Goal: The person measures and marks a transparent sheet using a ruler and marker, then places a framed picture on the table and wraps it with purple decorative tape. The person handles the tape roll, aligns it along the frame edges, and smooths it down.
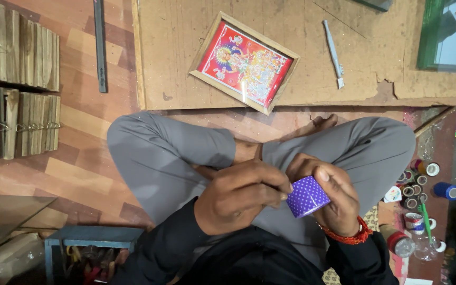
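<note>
The right hand [331, 198] curls its grip closed around a purple dotted tape roll [306, 197], while the left hand [241, 195], fingers bent, pinches at the roll's near edge.

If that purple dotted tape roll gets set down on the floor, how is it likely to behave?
The purple dotted tape roll is round, so on its edge it would probably roll; flat on a face it should stay put. It looks small and likely light, held between the right hand and left hand. Its surface looks glossy, perhaps slippery.
</note>
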{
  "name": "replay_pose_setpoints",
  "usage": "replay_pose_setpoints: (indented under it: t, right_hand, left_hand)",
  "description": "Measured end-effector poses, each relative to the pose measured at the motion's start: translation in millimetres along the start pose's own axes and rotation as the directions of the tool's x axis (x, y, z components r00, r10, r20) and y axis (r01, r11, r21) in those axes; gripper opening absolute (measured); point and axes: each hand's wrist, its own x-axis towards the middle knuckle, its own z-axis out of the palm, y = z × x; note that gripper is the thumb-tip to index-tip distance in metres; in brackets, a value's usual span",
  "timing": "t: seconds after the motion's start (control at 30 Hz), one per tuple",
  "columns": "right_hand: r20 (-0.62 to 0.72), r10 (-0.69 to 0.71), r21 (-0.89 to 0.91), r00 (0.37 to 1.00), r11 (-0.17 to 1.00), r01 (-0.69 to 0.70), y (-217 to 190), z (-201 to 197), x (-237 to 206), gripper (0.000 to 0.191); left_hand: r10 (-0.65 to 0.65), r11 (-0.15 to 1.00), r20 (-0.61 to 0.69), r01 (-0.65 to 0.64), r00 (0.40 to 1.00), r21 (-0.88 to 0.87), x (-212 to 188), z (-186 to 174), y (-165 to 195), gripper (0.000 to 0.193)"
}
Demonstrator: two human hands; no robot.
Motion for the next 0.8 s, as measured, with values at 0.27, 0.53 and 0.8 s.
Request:
replay_pose_setpoints:
  t: [0.27,0.53,0.8]
  right_hand:
    - [-0.008,-0.021,-0.029,1.0,0.999,0.021,2,-2,-3,0.049]
    - [0.013,0.025,-0.123,1.0,0.992,-0.023,-16,-6,-4,0.048]
    - [-0.021,0.002,-0.058,1.0,0.998,-0.003,-15,2,-1,0.045]
  left_hand:
    - [-0.116,0.993,0.009,0.116,0.993,0.015,0,-3,6,0.024]
    - [-0.079,0.937,0.152,0.021,0.985,0.349,17,-12,23,0.026]
    - [0.013,0.724,0.309,-0.222,0.951,0.653,23,-7,28,0.021]
